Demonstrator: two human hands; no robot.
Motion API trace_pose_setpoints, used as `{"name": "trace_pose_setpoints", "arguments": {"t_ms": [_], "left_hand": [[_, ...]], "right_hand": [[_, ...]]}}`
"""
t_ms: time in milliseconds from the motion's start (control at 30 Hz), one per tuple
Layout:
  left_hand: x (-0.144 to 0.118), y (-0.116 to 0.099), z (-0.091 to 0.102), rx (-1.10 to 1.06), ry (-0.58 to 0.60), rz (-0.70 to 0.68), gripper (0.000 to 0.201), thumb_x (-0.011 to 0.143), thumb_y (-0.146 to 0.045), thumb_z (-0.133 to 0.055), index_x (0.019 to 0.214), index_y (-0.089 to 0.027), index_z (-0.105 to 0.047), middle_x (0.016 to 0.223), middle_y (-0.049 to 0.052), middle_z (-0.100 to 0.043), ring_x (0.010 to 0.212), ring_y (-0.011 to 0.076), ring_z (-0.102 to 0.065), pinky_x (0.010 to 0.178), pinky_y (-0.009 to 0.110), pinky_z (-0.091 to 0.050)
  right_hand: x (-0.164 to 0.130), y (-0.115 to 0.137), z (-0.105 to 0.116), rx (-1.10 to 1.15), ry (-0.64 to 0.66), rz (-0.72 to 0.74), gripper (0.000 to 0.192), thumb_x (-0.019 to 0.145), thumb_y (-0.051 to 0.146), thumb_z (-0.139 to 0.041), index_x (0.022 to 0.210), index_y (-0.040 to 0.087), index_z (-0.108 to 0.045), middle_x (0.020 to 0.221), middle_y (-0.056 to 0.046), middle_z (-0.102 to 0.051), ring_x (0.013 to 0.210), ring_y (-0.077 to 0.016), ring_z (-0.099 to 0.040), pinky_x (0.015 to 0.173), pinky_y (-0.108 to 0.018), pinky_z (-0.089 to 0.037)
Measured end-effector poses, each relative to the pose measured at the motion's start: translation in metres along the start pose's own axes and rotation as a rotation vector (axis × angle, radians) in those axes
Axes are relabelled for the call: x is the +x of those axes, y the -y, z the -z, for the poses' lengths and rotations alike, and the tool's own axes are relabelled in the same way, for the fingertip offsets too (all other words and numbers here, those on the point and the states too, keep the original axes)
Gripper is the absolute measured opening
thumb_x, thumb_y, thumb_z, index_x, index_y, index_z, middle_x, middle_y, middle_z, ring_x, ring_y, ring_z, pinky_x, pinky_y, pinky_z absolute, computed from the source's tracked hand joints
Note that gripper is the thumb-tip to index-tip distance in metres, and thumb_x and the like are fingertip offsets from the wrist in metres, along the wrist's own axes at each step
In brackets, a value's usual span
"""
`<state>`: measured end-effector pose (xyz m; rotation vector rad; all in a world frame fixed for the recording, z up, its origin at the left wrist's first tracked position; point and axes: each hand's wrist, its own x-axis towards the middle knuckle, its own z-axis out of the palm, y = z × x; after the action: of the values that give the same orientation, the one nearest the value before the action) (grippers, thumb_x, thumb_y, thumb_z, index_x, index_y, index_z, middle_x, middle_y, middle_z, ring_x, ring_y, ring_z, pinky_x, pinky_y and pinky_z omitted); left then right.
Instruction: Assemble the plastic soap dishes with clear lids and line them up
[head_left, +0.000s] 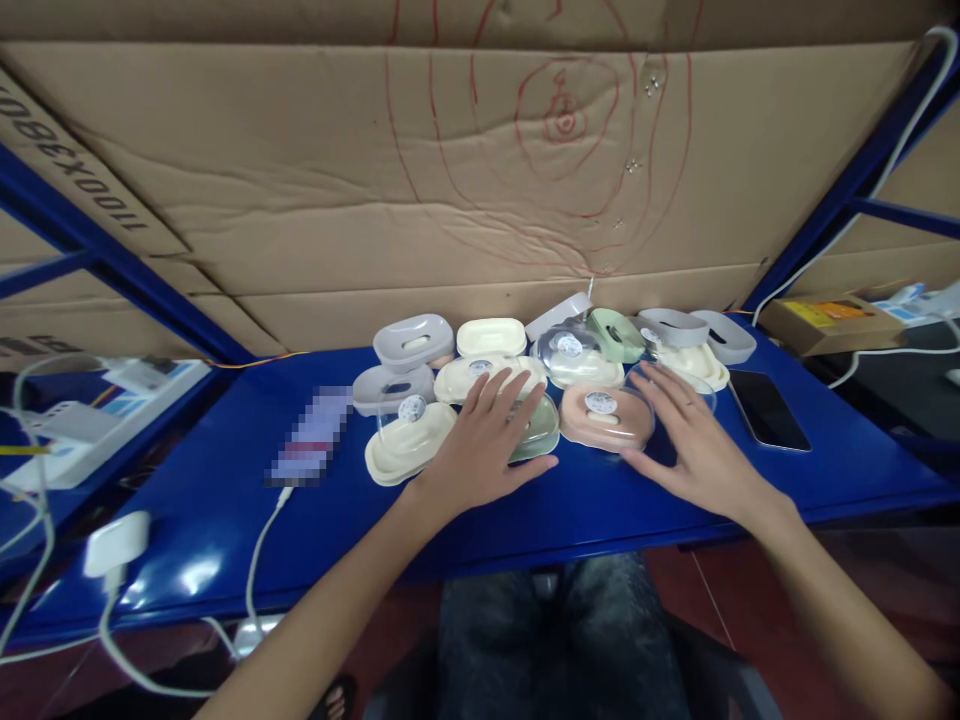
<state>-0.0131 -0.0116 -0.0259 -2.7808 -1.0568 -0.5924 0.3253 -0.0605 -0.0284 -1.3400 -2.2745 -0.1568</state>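
My left hand (487, 440) is spread palm-down, gripping nothing, over the green dish (544, 425) — that dish lies partly hidden beneath my fingers, and I can't tell whether they touch it. A cream dish (409, 445) sits just left of that hand. The pink dish (606, 425) lies between my hands, closer to my right hand (694, 445), whose fingers are also splayed and loose — a clear cover (705, 390) shows behind them, contact unclear. Farther right lies a dark phone (771, 410).
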Motion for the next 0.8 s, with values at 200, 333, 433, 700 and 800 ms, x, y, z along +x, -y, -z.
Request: {"name": "trace_pose_setpoints", "arguments": {"t_ms": [200,333,433,700,800], "left_hand": [[-0.023,0.027,0.039,0.017,-0.095,0.093,0.084,0.109,-0.066,-0.061,0.177,-0.027,-0.03,0.18,0.019,-0.041,0.172,0.0468,-0.029,0.14,0.072,-0.027],[-0.071,0.061,0.054,0.124,-0.052,0.244,0.092,0.103,-0.066,-0.068,0.178,-0.029,-0.029,0.176,0.019,-0.045,0.17,0.0526,-0.028,0.136,0.079,-0.028],[-0.105,0.079,0.047,0.144,0.014,0.292,0.1,0.1,-0.072,-0.07,0.177,-0.024,-0.031,0.176,0.024,-0.043,0.17,0.0556,-0.027,0.133,0.079,-0.034],[-0.116,0.081,0.029,0.082,0.039,0.356,0.066,0.114,-0.053,-0.055,0.17,-0.022,-0.042,0.181,0.022,-0.039,0.164,0.0462,-0.044,0.133,0.068,-0.042],[-0.109,0.082,0.026,0.07,-0.023,0.388,0.056,0.112,-0.052,-0.059,0.16,-0.023,-0.052,0.175,0.021,-0.046,0.159,0.0454,-0.051,0.13,0.067,-0.047]], "right_hand": [[0.007,-0.014,0.018,0.001,-0.101,-0.035,0.077,0.11,0.052,-0.065,0.177,0.027,-0.036,0.182,-0.019,-0.04,0.168,-0.0446,-0.04,0.136,-0.071,-0.039],[0.012,-0.006,0.009,0.012,-0.075,0.008,0.076,0.109,0.053,-0.067,0.175,0.027,-0.038,0.179,-0.019,-0.044,0.168,-0.0445,-0.04,0.134,-0.071,-0.042],[0.019,0.0,-0.008,0.027,-0.076,0.044,0.074,0.109,0.051,-0.068,0.173,0.027,-0.04,0.177,-0.02,-0.046,0.167,-0.0448,-0.042,0.133,-0.071,-0.043],[0.026,0.001,-0.045,0.022,-0.103,0.105,0.059,0.109,0.044,-0.069,0.163,0.028,-0.052,0.172,-0.018,-0.053,0.164,-0.0458,-0.045,0.133,-0.073,-0.04],[0.021,-0.001,-0.048,0.017,-0.068,0.096,0.058,0.109,0.044,-0.067,0.162,0.026,-0.052,0.17,-0.019,-0.055,0.164,-0.0458,-0.045,0.132,-0.073,-0.04]]}}
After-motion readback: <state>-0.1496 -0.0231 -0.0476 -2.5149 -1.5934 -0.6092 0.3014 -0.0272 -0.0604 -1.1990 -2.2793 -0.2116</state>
